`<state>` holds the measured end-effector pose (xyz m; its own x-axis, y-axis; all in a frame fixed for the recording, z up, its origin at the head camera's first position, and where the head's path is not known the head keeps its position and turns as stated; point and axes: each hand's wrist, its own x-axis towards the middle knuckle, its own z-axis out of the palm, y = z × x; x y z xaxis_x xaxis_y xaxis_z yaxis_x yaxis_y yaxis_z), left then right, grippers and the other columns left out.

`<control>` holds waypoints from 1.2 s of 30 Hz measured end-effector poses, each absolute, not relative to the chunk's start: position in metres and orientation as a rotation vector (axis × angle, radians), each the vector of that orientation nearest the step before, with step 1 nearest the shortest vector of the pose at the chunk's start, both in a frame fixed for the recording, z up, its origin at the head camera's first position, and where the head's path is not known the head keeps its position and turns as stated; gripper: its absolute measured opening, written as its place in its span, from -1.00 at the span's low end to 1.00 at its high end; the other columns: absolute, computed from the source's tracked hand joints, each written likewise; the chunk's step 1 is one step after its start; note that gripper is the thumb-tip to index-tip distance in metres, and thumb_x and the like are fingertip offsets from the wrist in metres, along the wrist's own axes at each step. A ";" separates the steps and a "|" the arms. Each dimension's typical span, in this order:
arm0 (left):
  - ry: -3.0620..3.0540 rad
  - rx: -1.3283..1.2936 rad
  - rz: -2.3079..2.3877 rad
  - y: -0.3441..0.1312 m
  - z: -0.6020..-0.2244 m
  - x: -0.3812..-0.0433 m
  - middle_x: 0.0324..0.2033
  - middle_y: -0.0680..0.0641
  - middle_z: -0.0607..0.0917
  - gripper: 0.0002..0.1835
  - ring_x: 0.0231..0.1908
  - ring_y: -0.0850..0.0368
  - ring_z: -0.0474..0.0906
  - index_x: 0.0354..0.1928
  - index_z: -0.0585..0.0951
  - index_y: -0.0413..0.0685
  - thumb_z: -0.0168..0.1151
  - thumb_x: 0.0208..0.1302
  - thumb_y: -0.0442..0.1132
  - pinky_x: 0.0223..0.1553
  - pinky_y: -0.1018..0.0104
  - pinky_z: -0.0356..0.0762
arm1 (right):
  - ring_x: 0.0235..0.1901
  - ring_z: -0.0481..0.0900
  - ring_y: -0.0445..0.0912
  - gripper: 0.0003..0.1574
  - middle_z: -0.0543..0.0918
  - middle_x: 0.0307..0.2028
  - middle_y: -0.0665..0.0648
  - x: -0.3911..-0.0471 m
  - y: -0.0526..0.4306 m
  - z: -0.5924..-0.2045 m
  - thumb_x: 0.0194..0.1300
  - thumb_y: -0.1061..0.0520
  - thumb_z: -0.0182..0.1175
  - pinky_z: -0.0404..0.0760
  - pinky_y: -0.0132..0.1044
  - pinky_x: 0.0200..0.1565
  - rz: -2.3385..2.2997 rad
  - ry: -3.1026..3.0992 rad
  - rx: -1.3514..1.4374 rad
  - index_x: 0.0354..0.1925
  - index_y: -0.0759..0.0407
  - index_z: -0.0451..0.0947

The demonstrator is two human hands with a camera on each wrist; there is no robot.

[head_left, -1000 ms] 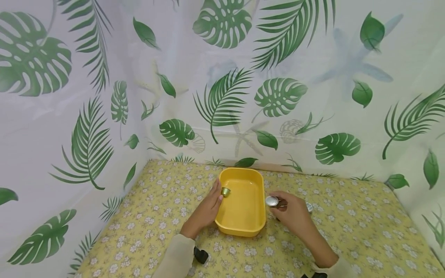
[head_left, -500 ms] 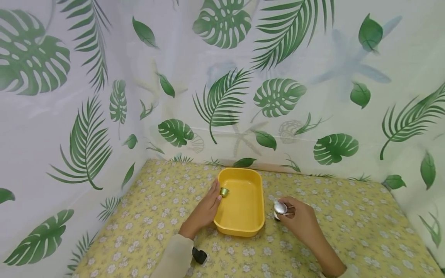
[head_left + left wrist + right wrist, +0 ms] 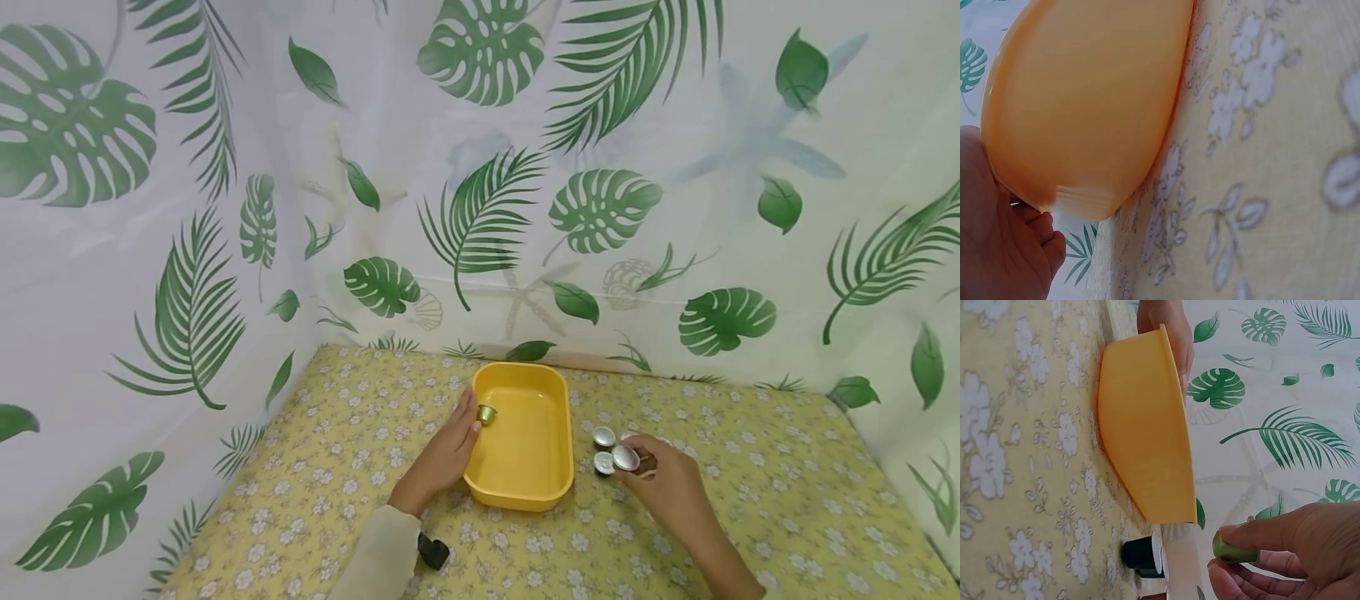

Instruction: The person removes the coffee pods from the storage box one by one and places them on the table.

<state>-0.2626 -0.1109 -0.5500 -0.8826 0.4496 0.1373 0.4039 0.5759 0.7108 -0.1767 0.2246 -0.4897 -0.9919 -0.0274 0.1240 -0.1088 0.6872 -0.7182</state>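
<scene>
Right hand (image 3: 667,483) has a silver-topped green pod (image 3: 626,457) pinched between thumb and fingers — it's up off the flowery cloth (image 3: 795,467), right of the yellow tray (image 3: 521,454), with a far dark pod (image 3: 603,437) and a near dark pod (image 3: 604,464) standing just left of it. Left hand (image 3: 442,450) is gripping the tray's left wall, and another green pod (image 3: 487,415) sits just inside there — can't tell if the fingers touch it.
</scene>
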 end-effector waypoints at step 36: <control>2.739 0.754 1.225 -0.110 -0.551 -0.264 0.59 0.07 -0.36 -0.37 0.58 0.06 -0.28 0.62 -0.18 -0.15 -0.33 0.71 -0.09 0.53 0.00 -0.10 | -0.43 0.69 -0.04 -0.49 0.73 -0.31 0.22 -0.182 0.248 -0.526 0.15 0.33 0.46 0.63 -0.19 -0.48 0.925 -2.917 0.115 0.06 0.44 0.59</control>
<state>-0.2639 -0.1099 -0.5507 -0.8802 0.4499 0.1510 0.4124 0.5679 0.7123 -0.1816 0.2477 -0.5256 -0.9941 -0.0474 0.0978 -0.0951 0.8151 -0.5715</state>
